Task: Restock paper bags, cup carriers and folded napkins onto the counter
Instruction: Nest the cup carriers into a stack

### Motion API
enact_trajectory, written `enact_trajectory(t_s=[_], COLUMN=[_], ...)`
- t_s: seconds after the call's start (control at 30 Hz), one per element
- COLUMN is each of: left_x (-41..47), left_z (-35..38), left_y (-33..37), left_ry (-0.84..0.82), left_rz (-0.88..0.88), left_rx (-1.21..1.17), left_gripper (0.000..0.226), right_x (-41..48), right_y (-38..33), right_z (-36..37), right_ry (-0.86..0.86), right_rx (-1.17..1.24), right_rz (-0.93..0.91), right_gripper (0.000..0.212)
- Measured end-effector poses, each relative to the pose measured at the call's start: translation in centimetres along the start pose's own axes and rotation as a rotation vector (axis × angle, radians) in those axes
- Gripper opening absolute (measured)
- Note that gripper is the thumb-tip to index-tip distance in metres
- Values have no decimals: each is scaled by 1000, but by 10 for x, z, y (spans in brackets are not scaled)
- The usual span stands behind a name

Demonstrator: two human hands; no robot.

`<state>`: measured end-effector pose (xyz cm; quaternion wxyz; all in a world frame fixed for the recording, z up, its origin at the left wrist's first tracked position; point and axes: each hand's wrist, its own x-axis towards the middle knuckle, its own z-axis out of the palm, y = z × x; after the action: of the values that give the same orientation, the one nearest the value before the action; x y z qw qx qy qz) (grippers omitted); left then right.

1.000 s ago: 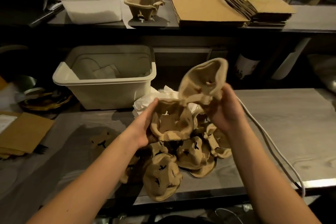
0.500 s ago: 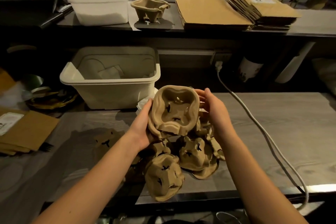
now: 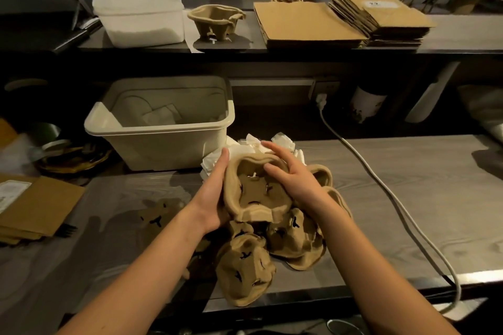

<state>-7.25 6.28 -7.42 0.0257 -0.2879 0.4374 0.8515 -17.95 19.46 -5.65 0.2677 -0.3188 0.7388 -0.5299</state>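
Lowered from its tilt toward the camera half a second ago, the cup carrier (image 3: pixel 255 196) is now being held flatter, cups up, just over the pile of carriers (image 3: pixel 272 255) on the lower worktop (image 3: pixel 408 198). It is being cupped along its left wall by the left hand (image 3: pixel 213 198), thumb up the rim and fingers hidden beneath. The right hand (image 3: pixel 295 182) is being laid over its far right rim, fingers spread and nearly straight, one dipping into a cup. Its long axis is being kept running away from the body. The likely stacking spot, the standing carrier (image 3: pixel 216 22) on the upper counter (image 3: pixel 462 32), is sitting ahead, above and slightly left, nearer the left hand, so a forward lift is probably being readied. Paper bags (image 3: pixel 307 26) are lying to its right.
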Motion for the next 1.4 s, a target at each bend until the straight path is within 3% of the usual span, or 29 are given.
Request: enact_trajectory(t_s=[0.13,0.23,0.33,0.47,0.6,0.8,0.9,1.03,1.1,1.2,1.27,1.4], left_x=[-3,-1,5,11,15,19,22,26,26,23,21,18], left_z=[2,0,-5,-4,2,4,4,7,9,14,17,20], left_y=[5,8,9,9,12,15,15,15,14,12,12,9], left_ry=[21,78,101,119,113,164,182,188,168,138,115,101], left_rz=[-3,-7,15,21,18,40,50,100,94,50,18,56], left_rx=[69,5,-88,-75,-54,-1,20,79,84,1,-36,11], left_gripper=[55,33,34,36,37,34,33,35,43,47,50,58], right_x=[5,13,20,24,26,27,24,17,12,7,7,11], right_y=[6,20,57,93,108,101,86,52,30,4,1,9], right_z=[-4,-26,-59,-78,-75,-75,-79,-82,-80,-65,-48,-24], right_ry=[3,222,403,325,296,523,614,717,687,463,343,392], right_rx=[-103,-144,-536,-753,-779,-588,-493,-151,21,200,113,-132], right_rz=[-14,-6,109,296,235,103,-72,-246,-250,-212,-150,-78], right_gripper=[43,34,32,42,40,24,22,23,24,24,23,27])
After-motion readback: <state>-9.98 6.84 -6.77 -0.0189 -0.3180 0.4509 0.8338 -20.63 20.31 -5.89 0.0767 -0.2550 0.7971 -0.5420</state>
